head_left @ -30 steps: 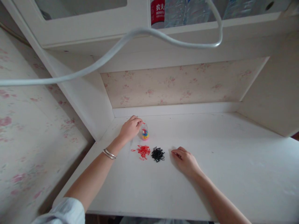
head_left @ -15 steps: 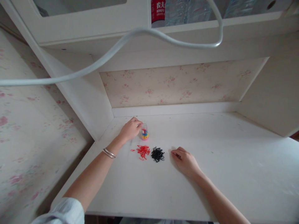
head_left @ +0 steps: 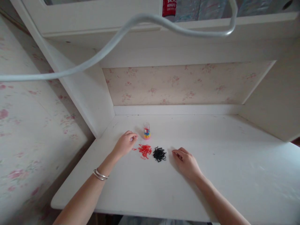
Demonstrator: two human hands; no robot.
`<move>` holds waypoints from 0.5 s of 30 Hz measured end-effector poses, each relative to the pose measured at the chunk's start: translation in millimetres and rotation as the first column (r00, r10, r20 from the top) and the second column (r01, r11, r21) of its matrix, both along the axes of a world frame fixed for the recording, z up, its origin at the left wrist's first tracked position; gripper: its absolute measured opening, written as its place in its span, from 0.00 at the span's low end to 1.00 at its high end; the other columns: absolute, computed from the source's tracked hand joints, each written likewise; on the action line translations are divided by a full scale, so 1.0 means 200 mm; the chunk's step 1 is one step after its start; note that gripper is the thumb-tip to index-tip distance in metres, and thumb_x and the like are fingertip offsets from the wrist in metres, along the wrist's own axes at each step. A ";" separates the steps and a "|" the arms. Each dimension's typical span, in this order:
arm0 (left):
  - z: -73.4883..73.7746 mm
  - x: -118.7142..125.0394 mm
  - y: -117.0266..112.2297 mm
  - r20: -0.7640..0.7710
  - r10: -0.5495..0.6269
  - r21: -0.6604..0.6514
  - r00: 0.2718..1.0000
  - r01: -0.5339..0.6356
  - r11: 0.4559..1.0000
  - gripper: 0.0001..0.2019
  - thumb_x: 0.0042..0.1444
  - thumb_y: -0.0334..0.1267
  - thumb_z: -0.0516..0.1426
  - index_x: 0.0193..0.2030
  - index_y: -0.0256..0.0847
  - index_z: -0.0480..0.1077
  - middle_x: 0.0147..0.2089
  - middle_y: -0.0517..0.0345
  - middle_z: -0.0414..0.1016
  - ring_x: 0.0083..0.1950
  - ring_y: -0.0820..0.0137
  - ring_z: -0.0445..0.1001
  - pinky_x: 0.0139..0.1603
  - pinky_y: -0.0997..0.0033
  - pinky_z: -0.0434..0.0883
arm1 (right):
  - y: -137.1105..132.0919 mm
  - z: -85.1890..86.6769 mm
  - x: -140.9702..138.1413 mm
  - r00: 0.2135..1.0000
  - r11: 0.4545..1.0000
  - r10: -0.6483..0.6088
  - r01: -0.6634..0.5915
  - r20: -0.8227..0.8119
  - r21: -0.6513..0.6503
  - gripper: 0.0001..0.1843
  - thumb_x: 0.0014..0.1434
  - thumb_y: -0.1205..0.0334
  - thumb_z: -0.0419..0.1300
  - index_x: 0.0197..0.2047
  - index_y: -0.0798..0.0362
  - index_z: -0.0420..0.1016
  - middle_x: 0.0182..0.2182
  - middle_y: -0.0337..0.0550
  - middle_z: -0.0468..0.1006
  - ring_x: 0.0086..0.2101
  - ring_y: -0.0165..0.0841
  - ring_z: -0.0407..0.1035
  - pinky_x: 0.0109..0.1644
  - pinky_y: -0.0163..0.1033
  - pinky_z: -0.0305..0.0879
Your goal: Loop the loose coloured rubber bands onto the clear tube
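A small clear jar (head_left: 147, 131) stands upright with red, blue and yellow pieces inside and a pink bottom. In front of it lies a loose pile of red rubber bands (head_left: 144, 151), with one band (head_left: 134, 149) apart at its left. Right beside it is a heap of black rubber bands (head_left: 159, 154). My left hand (head_left: 125, 144) hovers left of the jar and the red pile, thumb and forefinger pinched together; anything between them is too small to make out. My right hand (head_left: 187, 161) rests on the table right of the black heap, fingers curled, their inside hidden.
Everything lies on a white desk (head_left: 225, 181) against a low back ledge and flowered wallpaper (head_left: 182, 82). Overhead, a pale cable (head_left: 93, 59) crosses the view below a white cabinet (head_left: 100, 18) holding bottles. Side panels close in the desk at left and right.
My left hand has drawn back from the jar's top, down and to the left, and no longer touches it. My right hand stays in place. The view has tilted slightly downward.
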State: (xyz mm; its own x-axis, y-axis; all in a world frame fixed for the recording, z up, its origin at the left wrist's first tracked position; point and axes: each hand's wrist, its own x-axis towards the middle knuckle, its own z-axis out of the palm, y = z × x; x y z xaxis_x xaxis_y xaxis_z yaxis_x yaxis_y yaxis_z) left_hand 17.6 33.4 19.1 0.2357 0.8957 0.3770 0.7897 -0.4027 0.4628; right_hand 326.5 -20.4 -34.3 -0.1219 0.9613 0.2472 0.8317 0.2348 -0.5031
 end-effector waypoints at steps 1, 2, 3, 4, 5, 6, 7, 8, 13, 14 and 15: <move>-0.04 -0.02 -0.01 0.005 -0.002 -0.039 1.000 0.002 0.999 0.13 0.59 0.41 0.50 0.42 0.42 0.74 0.41 0.54 0.73 0.39 0.70 0.71 0.41 0.72 0.69 | -0.01 0.01 -0.03 0.999 1.000 0.023 -0.023 0.028 0.015 0.19 0.63 0.54 0.44 0.40 0.46 0.76 0.34 0.40 0.74 0.31 0.29 0.69 0.36 0.33 0.61; -0.08 -0.04 -0.02 0.013 -0.003 -0.076 1.000 0.004 0.997 0.12 0.58 0.40 0.51 0.42 0.42 0.74 0.42 0.54 0.73 0.39 0.70 0.72 0.41 0.72 0.69 | -0.03 0.02 -0.08 0.996 0.998 0.056 -0.058 0.063 0.031 0.18 0.63 0.55 0.44 0.40 0.45 0.76 0.35 0.40 0.74 0.32 0.29 0.69 0.37 0.34 0.61; -0.12 -0.06 -0.03 0.023 -0.003 -0.106 1.000 0.005 0.994 0.12 0.57 0.40 0.51 0.41 0.42 0.74 0.42 0.54 0.73 0.40 0.69 0.72 0.41 0.72 0.69 | -0.04 0.03 -0.12 0.990 0.993 0.101 -0.106 0.100 0.045 0.17 0.63 0.56 0.45 0.41 0.45 0.76 0.35 0.40 0.74 0.33 0.30 0.69 0.39 0.34 0.61; -0.16 -0.08 -0.03 0.035 0.002 -0.130 0.999 0.002 0.992 0.11 0.56 0.39 0.52 0.41 0.42 0.74 0.42 0.54 0.73 0.40 0.69 0.72 0.41 0.72 0.69 | -0.06 0.05 -0.18 0.979 0.986 0.149 -0.157 0.136 0.055 0.17 0.63 0.57 0.46 0.41 0.45 0.75 0.35 0.40 0.75 0.33 0.30 0.68 0.40 0.35 0.60; -0.19 -0.09 -0.03 0.043 0.008 -0.148 0.999 -0.001 0.989 0.11 0.56 0.39 0.52 0.40 0.42 0.74 0.42 0.54 0.74 0.41 0.69 0.73 0.41 0.72 0.69 | -0.07 0.06 -0.24 0.966 0.976 0.195 -0.207 0.170 0.062 0.16 0.63 0.58 0.46 0.42 0.45 0.75 0.35 0.40 0.75 0.34 0.30 0.68 0.41 0.35 0.60; -0.22 -0.11 -0.03 0.049 0.014 -0.160 0.999 -0.006 0.987 0.10 0.55 0.38 0.53 0.39 0.42 0.74 0.41 0.54 0.74 0.40 0.69 0.73 0.41 0.72 0.69 | -0.08 0.08 -0.29 0.950 0.964 0.239 -0.256 0.201 0.064 0.15 0.63 0.59 0.47 0.41 0.45 0.75 0.35 0.40 0.75 0.35 0.30 0.68 0.41 0.36 0.59; -0.23 -0.13 -0.04 0.051 0.021 -0.167 0.998 -0.012 0.986 0.10 0.55 0.38 0.53 0.38 0.42 0.74 0.41 0.54 0.74 0.40 0.69 0.73 0.42 0.72 0.69 | -0.09 0.10 -0.35 0.933 0.952 0.279 -0.300 0.229 0.066 0.15 0.63 0.60 0.47 0.40 0.46 0.75 0.35 0.40 0.75 0.35 0.31 0.68 0.41 0.36 0.59; -0.24 -0.14 -0.04 0.053 0.025 -0.171 0.998 -0.016 0.985 0.10 0.55 0.38 0.53 0.38 0.42 0.74 0.40 0.54 0.74 0.40 0.69 0.73 0.42 0.71 0.69 | -0.09 0.11 -0.40 0.917 0.939 0.310 -0.336 0.252 0.069 0.14 0.63 0.61 0.48 0.40 0.46 0.75 0.35 0.40 0.75 0.36 0.31 0.68 0.41 0.36 0.58; -0.23 -0.20 -0.05 0.054 0.015 -0.204 0.998 -0.004 0.979 0.10 0.55 0.38 0.53 0.38 0.43 0.75 0.41 0.55 0.75 0.41 0.68 0.73 0.43 0.70 0.69 | -0.04 0.13 -0.57 0.876 0.912 0.348 -0.398 0.334 0.095 0.13 0.61 0.62 0.50 0.44 0.46 0.74 0.41 0.42 0.74 0.39 0.33 0.67 0.42 0.38 0.58; -0.23 -0.20 -0.05 0.046 0.007 -0.214 0.999 0.003 0.977 0.10 0.54 0.38 0.53 0.39 0.43 0.75 0.42 0.54 0.75 0.42 0.67 0.73 0.44 0.70 0.69 | -0.02 0.13 -0.59 0.868 0.912 0.345 -0.400 0.358 0.093 0.12 0.62 0.62 0.50 0.42 0.47 0.74 0.41 0.43 0.74 0.39 0.34 0.67 0.42 0.39 0.58; -0.23 -0.20 -0.06 0.034 0.000 -0.221 0.999 0.008 0.975 0.10 0.54 0.38 0.53 0.39 0.44 0.75 0.42 0.54 0.75 0.42 0.67 0.73 0.45 0.70 0.68 | -0.01 0.12 -0.61 0.857 0.910 0.344 -0.404 0.383 0.088 0.13 0.62 0.61 0.49 0.39 0.49 0.75 0.40 0.44 0.74 0.39 0.35 0.67 0.41 0.39 0.58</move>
